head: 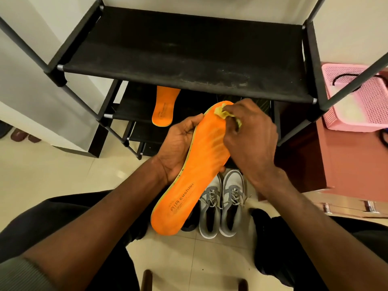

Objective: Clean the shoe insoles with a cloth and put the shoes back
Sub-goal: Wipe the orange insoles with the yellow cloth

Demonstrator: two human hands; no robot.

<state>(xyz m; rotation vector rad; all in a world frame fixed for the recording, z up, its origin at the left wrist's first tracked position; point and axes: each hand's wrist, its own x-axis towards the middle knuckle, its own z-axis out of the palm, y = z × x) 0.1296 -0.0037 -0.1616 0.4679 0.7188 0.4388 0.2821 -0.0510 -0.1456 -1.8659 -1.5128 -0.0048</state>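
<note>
While the left hand point(178, 143) cradles an orange insole point(189, 177) from beneath, fingers curled up around its long edge, the right hand point(249, 135) pinches a small yellow cloth point(227, 114) and presses it against the insole's toe end. The work takes place in the air in front of a black shoe rack point(189, 59), just above a pair of grey-and-white sneakers point(220, 208) standing side by side on the tiled floor point(63, 175) between the person's knees.

The job looks to be about midway. A second orange insole point(164, 107) lies on the rack's lower shelf, toward its left front corner; whether that one has been wiped already cannot be told. The held insole shows pale streaks across its forefoot and dark specks along its edge. By this reading, both insoles remain to be refitted and the sneakers returned to the rack, whose top shelf is dusty.

Printed near the held insole's heel are the words "AIR cushion"; smaller print beneath is illegible. Similar lettering on the second insole is too small to read. A pink basket point(367, 101) sits at the right.
</note>
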